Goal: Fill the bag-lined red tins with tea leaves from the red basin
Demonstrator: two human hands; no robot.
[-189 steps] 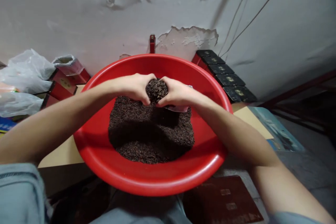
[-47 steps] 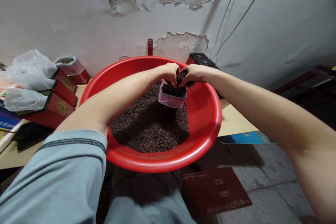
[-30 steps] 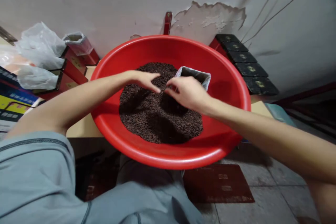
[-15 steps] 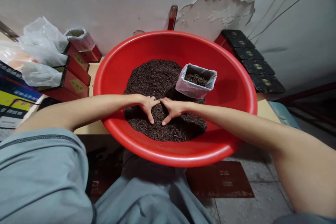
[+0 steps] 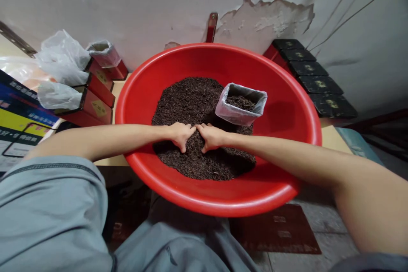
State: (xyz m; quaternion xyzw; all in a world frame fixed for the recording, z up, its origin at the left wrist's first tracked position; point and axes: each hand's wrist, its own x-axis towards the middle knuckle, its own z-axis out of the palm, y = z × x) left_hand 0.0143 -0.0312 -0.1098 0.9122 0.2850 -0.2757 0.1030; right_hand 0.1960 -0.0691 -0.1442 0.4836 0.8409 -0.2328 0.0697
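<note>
Both hands pressed into loose dark tea in a red basin

The left hand and right hand meet thumb to thumb on the tea leaves near the front of the red basin, fingers curled down into the pile, so their tips are buried and what they grip cannot be made out. A plastic-lined box, partly filled with tea, stands on the heap toward the basin's right side, its base sunk out of sight.
</note>
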